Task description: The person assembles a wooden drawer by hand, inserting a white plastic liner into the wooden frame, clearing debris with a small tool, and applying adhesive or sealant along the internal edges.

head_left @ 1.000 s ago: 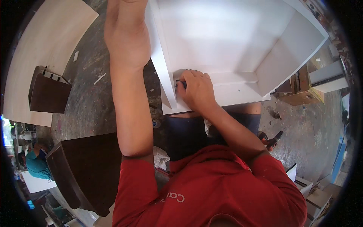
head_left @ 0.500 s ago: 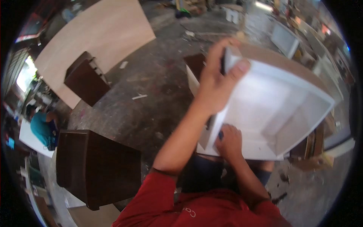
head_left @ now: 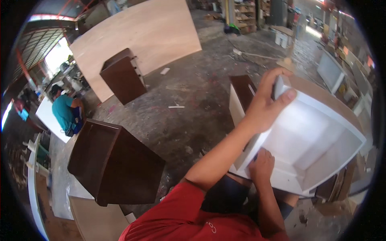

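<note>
Currently, the white box (head_left: 303,138) is sitting over the person's thighs (head_left: 226,195); the right hand (head_left: 263,164) is curling half-closed inside it, any hold too hidden to tell; the left hand (head_left: 268,105) is clasping its upper corner; farther off, a co-worker (head_left: 63,113) is crouching.

- Red T-shirt (head_left: 173,213) worn by the person: a short piece of white lettering (head_left: 210,227) shows on the chest, near the lower edge of the view.
- The lettering sits tilted and is small; only a couple of letters show, so the full word cannot be read.
- Elsewhere, no label, number or sign is legible.
</note>
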Demonstrator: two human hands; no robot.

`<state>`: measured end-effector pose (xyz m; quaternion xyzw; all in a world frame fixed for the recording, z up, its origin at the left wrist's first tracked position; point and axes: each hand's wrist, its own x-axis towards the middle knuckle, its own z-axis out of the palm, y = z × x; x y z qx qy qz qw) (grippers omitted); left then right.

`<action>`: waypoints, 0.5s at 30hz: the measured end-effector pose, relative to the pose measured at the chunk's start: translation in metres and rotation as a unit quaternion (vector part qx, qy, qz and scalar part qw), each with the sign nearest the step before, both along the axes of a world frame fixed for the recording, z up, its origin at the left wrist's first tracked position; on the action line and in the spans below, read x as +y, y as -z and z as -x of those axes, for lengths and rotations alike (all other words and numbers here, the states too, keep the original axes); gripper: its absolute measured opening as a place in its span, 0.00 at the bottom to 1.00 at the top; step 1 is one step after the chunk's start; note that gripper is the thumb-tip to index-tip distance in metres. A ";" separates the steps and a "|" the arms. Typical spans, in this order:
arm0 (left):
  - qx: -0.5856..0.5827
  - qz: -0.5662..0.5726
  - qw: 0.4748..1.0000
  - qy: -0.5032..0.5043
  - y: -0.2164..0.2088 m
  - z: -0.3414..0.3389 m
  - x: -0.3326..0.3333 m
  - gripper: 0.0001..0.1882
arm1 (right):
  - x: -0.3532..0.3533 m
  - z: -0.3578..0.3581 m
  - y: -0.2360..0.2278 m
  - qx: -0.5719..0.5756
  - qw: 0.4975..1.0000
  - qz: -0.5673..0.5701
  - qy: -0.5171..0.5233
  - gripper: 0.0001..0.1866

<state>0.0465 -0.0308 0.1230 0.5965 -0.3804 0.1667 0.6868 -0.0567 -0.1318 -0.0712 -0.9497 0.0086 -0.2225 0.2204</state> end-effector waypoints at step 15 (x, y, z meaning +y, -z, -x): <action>0.098 0.043 0.993 -0.041 -0.040 0.029 -0.007 0.44 | -0.016 0.010 -0.026 0.027 0.999 -0.004 -0.044 0.07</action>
